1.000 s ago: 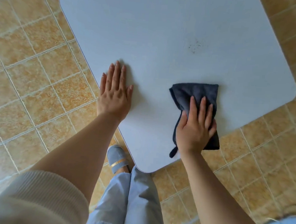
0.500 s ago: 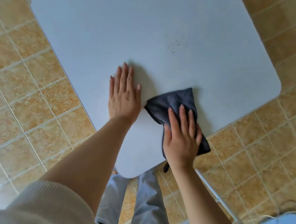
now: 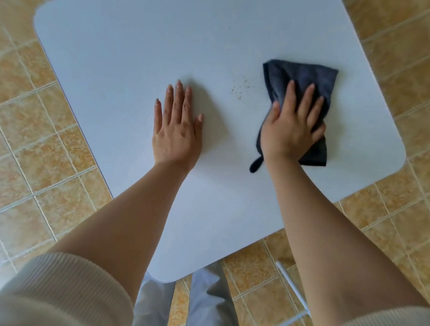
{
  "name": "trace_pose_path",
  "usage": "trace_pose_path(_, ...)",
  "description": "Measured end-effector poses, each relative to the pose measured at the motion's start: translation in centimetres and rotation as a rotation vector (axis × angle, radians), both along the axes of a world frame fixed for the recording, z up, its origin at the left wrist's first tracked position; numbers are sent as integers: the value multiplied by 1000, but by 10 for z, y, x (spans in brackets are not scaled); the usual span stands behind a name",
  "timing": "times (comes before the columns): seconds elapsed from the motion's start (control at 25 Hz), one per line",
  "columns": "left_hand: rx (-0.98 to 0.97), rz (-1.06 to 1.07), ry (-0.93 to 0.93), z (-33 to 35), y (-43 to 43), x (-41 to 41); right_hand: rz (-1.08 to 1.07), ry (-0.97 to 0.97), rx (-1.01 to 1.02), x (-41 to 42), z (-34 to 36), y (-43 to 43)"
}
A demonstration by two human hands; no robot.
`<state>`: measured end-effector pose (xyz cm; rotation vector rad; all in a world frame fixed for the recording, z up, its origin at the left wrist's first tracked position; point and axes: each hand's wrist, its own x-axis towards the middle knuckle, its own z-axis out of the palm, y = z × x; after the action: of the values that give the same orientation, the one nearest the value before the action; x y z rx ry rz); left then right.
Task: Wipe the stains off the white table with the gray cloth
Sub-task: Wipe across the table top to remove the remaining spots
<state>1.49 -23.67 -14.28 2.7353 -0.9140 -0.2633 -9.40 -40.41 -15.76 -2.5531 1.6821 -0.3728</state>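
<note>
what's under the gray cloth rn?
White table surface; the gray cloth lies flat on it, right hand pressing on top. Speckled stain shows just left of it. Any stain beneath is covered.

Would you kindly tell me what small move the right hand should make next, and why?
Probably slide the gray cloth a little leftward over the brown specks. The right hand presses it flat on the white table, and those specks lie uncovered just beside its left edge, between it and the left hand.

A white table [image 3: 114, 68], gray cloth [image 3: 302, 73] flat on its right part, brown speck stains [image 3: 240, 85] just beside the cloth
</note>
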Motion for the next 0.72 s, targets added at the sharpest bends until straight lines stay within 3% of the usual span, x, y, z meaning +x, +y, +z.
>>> trace_pose_path(0.12, -11, 48, -7, -7, -11, 6, 179, -45, -59, 31, -2, 22)
trace_pose_path(0.28, -27, 46, -37, -11, -8, 5, 491, 6, -61, -24, 5, 47)
trace_pose_path(0.36, -34, 51, -51, -10, -9, 4, 450, 43, -58, -55, 9, 29)
trace_pose_path(0.44, -37, 56, -56, -11, -10, 4, 279, 104, -39, -63, 10, 2)
trace_pose_path(0.56, -32, 61, -57, -12, -9, 5, 47, 91, 50, -27, 11, -35)
trace_pose_path(0.72, -14, 54, -59, -12, -9, 6, 65, 49, 91, 48, 8, -29)
